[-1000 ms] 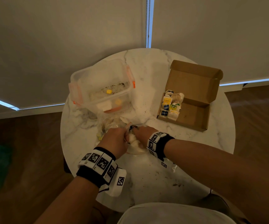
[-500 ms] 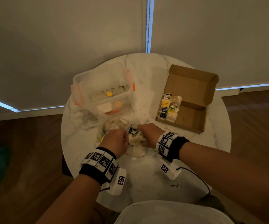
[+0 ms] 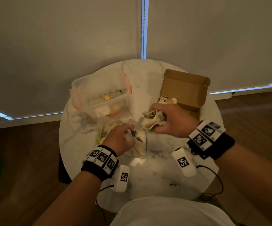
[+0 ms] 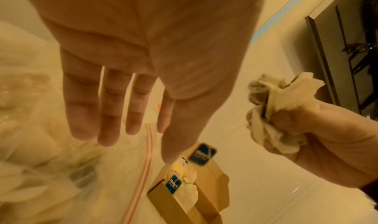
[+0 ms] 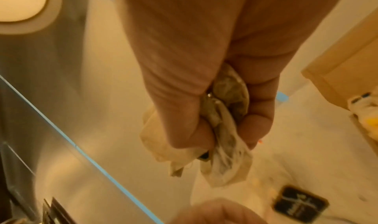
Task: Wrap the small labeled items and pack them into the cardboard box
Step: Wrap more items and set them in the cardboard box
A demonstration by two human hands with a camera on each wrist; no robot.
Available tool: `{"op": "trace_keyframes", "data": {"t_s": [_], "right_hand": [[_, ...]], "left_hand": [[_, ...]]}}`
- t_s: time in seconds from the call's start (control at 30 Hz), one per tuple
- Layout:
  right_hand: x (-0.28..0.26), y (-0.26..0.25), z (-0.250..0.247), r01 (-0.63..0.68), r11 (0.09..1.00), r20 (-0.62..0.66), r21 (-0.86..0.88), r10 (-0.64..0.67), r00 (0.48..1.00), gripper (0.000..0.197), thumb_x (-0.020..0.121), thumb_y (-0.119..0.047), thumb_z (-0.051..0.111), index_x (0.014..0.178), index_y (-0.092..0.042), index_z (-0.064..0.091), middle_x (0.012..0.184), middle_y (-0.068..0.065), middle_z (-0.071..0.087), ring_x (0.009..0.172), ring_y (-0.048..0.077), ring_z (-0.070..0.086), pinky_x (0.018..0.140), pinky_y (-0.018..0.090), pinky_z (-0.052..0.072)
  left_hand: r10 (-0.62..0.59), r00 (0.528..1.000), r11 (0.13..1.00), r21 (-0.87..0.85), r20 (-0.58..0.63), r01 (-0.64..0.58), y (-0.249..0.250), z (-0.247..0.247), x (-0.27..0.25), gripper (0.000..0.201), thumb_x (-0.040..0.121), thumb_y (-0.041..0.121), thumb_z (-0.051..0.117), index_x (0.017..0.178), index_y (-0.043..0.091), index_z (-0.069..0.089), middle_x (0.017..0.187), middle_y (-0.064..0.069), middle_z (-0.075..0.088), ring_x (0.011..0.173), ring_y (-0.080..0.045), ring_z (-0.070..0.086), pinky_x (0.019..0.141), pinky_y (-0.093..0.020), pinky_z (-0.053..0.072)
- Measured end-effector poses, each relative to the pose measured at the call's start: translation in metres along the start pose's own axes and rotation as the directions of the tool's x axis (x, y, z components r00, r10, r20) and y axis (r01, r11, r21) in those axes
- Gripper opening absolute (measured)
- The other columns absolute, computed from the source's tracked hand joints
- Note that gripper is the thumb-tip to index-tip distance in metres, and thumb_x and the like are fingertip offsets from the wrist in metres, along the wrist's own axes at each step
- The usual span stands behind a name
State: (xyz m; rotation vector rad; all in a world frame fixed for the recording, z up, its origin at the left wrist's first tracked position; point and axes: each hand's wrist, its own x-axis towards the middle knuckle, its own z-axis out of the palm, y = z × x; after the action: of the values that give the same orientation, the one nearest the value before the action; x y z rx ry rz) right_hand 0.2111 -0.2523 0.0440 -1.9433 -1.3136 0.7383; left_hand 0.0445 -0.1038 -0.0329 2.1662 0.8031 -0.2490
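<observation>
My right hand (image 3: 168,123) grips a small item wrapped in crumpled cream tissue (image 3: 151,119), held above the table just in front of the open cardboard box (image 3: 185,88). The right wrist view shows the fingers closed round the tissue bundle (image 5: 225,130). My left hand (image 3: 121,137) hovers low over the table with straight, spread fingers (image 4: 106,114) and holds nothing. A blue-labeled small item (image 3: 133,132) lies on tissue just past its thumb, also seen as the blue label (image 4: 202,154). Several wrapped and labeled items (image 3: 166,100) sit in the box's left end.
A clear plastic container (image 3: 99,92) with orange clips stands at the back left of the round marble table (image 3: 156,173). A clear zip bag (image 3: 104,126) holding more small items lies under my left hand. Dark crumbs dot the tabletop. Window blinds hang behind.
My right hand has lifted the tissue bundle up and to the right, towards the box. The left hand has let go of it and opened, staying over the bag.
</observation>
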Motion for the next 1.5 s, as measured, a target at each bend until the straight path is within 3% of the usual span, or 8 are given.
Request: {"op": "trace_keyframes", "data": {"t_s": [0.23, 0.37, 0.47, 0.6, 0.83, 0.93, 1.17, 1.5], "right_hand": [[-0.013, -0.033, -0.036, 0.04, 0.998, -0.104, 0.049, -0.035, 0.994, 0.031, 0.07, -0.019, 0.082, 0.094, -0.013, 0.063, 0.076, -0.007, 0.064, 0.066, 0.003, 0.056, 0.058, 0.016, 0.042], [-0.013, -0.041, -0.031, 0.084, 0.99, -0.098, 0.111, -0.073, 0.993, 0.032, 0.071, -0.014, 0.083, 0.095, -0.009, 0.063, 0.078, -0.001, 0.065, 0.068, 0.009, 0.058, 0.061, 0.023, 0.046], [-0.012, -0.04, -0.023, 0.095, 0.983, -0.088, 0.154, -0.082, 0.993, 0.029, 0.072, -0.008, 0.08, 0.094, -0.009, 0.062, 0.075, 0.001, 0.064, 0.064, 0.005, 0.056, 0.058, 0.018, 0.044], [-0.014, -0.043, -0.019, 0.101, 0.976, -0.106, 0.192, -0.081, 0.991, 0.029, 0.073, -0.003, 0.078, 0.095, -0.01, 0.061, 0.075, 0.004, 0.064, 0.062, 0.016, 0.06, 0.054, 0.028, 0.051], [-0.018, -0.03, -0.004, 0.048, 0.992, -0.096, -0.114, -0.059, 0.994, 0.031, 0.072, -0.019, 0.081, 0.096, -0.017, 0.062, 0.079, -0.004, 0.065, 0.07, 0.01, 0.059, 0.063, 0.029, 0.049], [-0.016, -0.029, 0.007, 0.086, 0.973, -0.086, -0.215, -0.107, 0.991, 0.031, 0.072, -0.019, 0.079, 0.096, -0.013, 0.061, 0.082, 0.001, 0.064, 0.074, 0.016, 0.058, 0.069, 0.037, 0.049], [-0.012, -0.035, 0.019, 0.052, 0.964, -0.043, -0.259, -0.065, 0.997, 0.033, 0.076, -0.02, 0.077, 0.103, -0.01, 0.06, 0.089, 0.004, 0.067, 0.079, 0.018, 0.061, 0.066, 0.025, 0.043], [-0.022, -0.027, 0.01, 0.001, 0.995, -0.195, -0.104, -0.022, 0.981, 0.035, 0.074, -0.019, 0.081, 0.107, -0.017, 0.071, 0.094, -0.007, 0.069, 0.082, 0.003, 0.06, 0.074, 0.015, 0.045]], "left_hand": [[0.114, 0.991, 0.943, -0.322, 0.067, -0.087, 0.026, -0.008, -0.005, 0.08, 0.067, 0.027, 0.09, 0.133, 0.03, 0.045, 0.134, 0.008, 0.047, 0.116, -0.012, 0.053, 0.094, -0.03, 0.05], [0.251, 0.957, 0.741, -0.665, 0.146, -0.093, 0.054, -0.011, -0.008, 0.087, 0.058, 0.024, 0.094, 0.131, 0.024, 0.047, 0.137, 0.003, 0.056, 0.12, -0.011, 0.058, 0.097, -0.03, 0.05], [0.388, 0.904, 0.64, -0.758, 0.181, -0.122, 0.066, -0.012, -0.013, 0.065, 0.068, 0.003, 0.079, 0.126, 0.015, 0.052, 0.113, 0.01, 0.071, 0.107, -0.007, 0.065, 0.079, -0.02, 0.054], [0.422, 0.877, 0.621, -0.778, 0.23, -0.095, 0.062, -0.009, -0.017, 0.05, 0.078, -0.01, 0.072, 0.119, 0.016, 0.059, 0.111, -0.007, 0.07, 0.098, -0.021, 0.069, 0.078, -0.031, 0.057], [0.358, 0.892, 0.369, -0.919, 0.276, 0.137, 0.063, -0.014, -0.022, 0.104, 0.051, 0.042, 0.096, 0.133, -0.001, 0.047, 0.111, -0.015, 0.067, 0.097, -0.029, 0.07, 0.076, -0.036, 0.059], [0.24, 0.937, 0.287, -0.94, 0.256, 0.184, 0.069, -0.011, -0.026, 0.073, 0.065, 0.056, 0.083, 0.118, 0.008, 0.066, 0.107, -0.013, 0.069, 0.095, -0.025, 0.069, 0.079, -0.043, 0.059], [0.125, 0.949, 0.185, -0.947, 0.289, 0.264, 0.077, -0.011, -0.03, 0.041, 0.084, 0.047, 0.055, 0.085, 0.015, 0.08, 0.092, -0.009, 0.074, 0.085, -0.021, 0.07, 0.081, -0.041, 0.059], [0.092, 0.956, 0.087, -0.959, 0.279, 0.271, 0.073, -0.015, -0.03, 0.05, 0.085, 0.042, 0.06, 0.117, 0.005, 0.066, 0.111, -0.017, 0.07, 0.089, -0.023, 0.07, 0.076, -0.039, 0.061]]}}
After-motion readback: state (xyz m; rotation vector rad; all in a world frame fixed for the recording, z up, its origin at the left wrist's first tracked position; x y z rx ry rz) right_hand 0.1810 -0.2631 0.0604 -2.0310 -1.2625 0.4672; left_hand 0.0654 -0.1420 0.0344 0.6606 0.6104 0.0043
